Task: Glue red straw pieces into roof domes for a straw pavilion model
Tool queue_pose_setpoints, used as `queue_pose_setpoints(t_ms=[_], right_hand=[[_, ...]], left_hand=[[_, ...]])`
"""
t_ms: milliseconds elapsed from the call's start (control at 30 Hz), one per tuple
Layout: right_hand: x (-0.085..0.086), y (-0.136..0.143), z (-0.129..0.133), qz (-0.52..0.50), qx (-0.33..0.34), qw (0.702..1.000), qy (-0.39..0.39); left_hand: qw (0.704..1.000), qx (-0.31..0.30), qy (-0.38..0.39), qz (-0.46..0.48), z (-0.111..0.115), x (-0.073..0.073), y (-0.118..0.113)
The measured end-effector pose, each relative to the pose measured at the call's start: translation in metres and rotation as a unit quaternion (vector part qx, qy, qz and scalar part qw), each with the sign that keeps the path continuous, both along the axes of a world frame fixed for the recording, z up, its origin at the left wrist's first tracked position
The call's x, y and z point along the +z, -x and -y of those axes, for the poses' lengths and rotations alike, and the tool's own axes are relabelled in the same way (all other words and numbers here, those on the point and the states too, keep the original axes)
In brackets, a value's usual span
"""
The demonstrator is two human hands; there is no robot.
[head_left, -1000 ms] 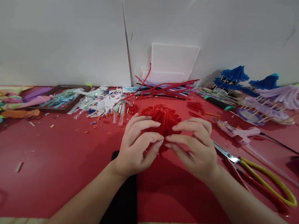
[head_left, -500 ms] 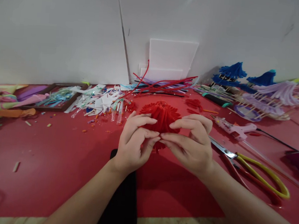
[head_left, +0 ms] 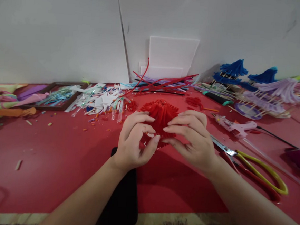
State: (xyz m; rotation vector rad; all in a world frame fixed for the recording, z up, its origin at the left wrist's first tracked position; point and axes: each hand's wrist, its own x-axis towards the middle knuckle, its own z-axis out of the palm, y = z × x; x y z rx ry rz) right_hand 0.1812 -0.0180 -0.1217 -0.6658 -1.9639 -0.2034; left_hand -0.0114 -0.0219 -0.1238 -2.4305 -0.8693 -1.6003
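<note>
A red cone-shaped pipe-cleaner roof with a frilled edge is between my two hands, above the red tabletop. My left hand curls around its near left side, the thumb close to the index fingertip. On the opposite side my right hand holds it with bent fingers, its thumb a little apart underneath. Small pale bits show beside the left fingertips. The fingers hide much of the roof's lower front.
Yellow-and-red-handled scissors and a pink glue gun lie right. Behind are pipe cleaners, white scraps and a framed tray. Blue and lilac pipe-cleaner models stand back right. A black phone-like slab lies at the near edge.
My thumbs and index fingers, which met at the roof's near edge, have moved apart. The right fingers have spread along the roof's side. The view has shifted slightly.
</note>
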Motion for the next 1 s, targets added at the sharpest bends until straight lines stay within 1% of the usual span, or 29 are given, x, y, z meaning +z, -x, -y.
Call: queue_pose_setpoints(t_ms=[200,367,500,633,767,900,1000], right_hand=[[-0.0006,-0.0020,0.0016,-0.001,-0.016,1.000,-0.017],[0.0024,0.0029,0.0063,-0.019,-0.026,0.999,-0.003],[0.0015,0.0041,0.0064,-0.042,-0.025,0.999,0.013],[-0.0012,-0.0010,0.0022,-0.032,-0.025,0.999,0.000],[-0.0006,-0.0046,0.0003,-0.027,-0.018,0.999,-0.006],[0.0001,-0.0008,0.0030,-0.034,-0.020,0.999,-0.007],[-0.0002,0.0040,0.0060,-0.033,-0.018,0.999,0.012]], left_hand=[[1.000,-0.015,0.003,-0.015,0.0001,0.0007,0.0022],[0.999,-0.026,0.001,-0.020,0.0019,0.0018,0.0022],[1.000,-0.014,-0.007,-0.021,-0.0001,0.0004,0.0011],[0.999,-0.015,-0.025,-0.020,-0.0038,-0.0015,0.0021],[1.000,-0.005,-0.018,-0.022,-0.0045,-0.0016,0.0029],[1.000,0.004,-0.016,-0.024,-0.0030,-0.0017,0.0029],[1.000,-0.006,-0.012,-0.026,-0.0021,-0.0012,0.0034]])
